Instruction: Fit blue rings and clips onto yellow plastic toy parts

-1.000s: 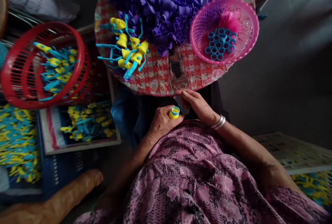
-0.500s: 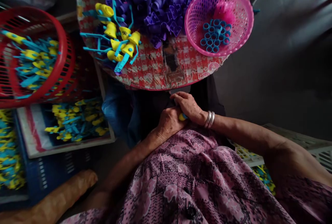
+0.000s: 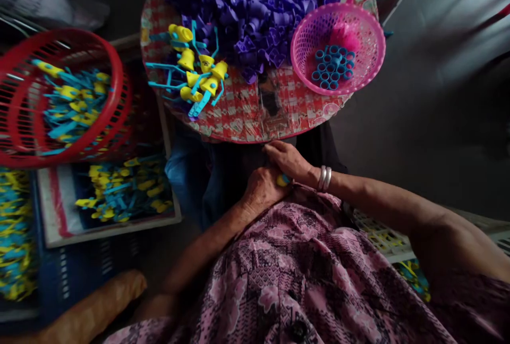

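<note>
Left hand curled round the part on the table's near side, right hand close against it, fingers bent, their grip untellable in shadow; an off-centre push could slip the part onto the dress.

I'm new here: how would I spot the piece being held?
Find the round checked table. By its near edge, look between left hand and right hand. There, a yellow and blue piece is held, unlike the similarly coloured pieces on the table.
</note>
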### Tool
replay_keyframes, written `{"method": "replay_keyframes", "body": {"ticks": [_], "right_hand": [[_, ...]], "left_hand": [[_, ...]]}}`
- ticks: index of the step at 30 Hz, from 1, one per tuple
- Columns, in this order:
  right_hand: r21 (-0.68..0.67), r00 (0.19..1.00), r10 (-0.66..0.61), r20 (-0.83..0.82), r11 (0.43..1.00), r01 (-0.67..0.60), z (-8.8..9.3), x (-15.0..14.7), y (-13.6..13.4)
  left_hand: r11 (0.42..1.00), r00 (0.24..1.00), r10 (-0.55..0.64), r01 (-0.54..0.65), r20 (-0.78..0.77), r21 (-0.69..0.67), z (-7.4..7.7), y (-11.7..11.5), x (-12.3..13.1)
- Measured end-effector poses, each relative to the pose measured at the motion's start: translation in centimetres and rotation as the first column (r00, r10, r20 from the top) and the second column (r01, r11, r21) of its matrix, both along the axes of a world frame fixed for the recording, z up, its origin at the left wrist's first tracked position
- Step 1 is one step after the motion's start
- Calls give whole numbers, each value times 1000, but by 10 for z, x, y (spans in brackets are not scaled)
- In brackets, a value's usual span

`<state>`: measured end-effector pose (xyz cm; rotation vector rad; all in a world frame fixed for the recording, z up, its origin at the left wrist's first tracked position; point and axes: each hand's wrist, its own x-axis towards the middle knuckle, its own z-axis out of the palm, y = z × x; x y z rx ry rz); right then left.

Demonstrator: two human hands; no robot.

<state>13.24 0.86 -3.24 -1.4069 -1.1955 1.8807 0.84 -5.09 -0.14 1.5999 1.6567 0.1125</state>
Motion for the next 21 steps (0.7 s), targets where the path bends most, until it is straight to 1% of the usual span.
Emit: {"method": "replay_keyframes", "body": {"ticks": [2, 4, 6, 9, 11, 16, 19, 21], "right_hand": [[-132, 985, -64, -158, 990, 43, 2, 5, 6], [-229, 953, -169, -251, 967, 111, -1, 11, 7], [-298, 931, -256, -259, 938, 175, -7, 16, 2], [-394, 919, -318, -233, 895, 210, -19, 22, -10], [-418, 914, -332, -232, 883, 214, -25, 23, -16], [-411, 892, -358, -276, 883, 227, -34, 23, -19], [-425, 887, -374, -271, 873, 239, -36, 23, -18], [-407, 888, -381, -258, 876, 257, -35, 23, -16]], "left_hand": [[997, 989, 75, -79, 131, 21, 7, 7, -8], [989, 963, 130, -144, 234, 42, 14, 15, -17], [982, 944, 159, -182, 290, 57, 19, 21, -25], [977, 929, 185, -208, 320, 40, 22, 29, -31], [972, 923, 216, -233, 319, 14, 22, 33, -29], [955, 912, 293, -293, 287, -47, 21, 42, -22], [949, 908, 315, -309, 275, -67, 18, 46, -22], [948, 908, 317, -313, 275, -60, 16, 47, -22]]}}
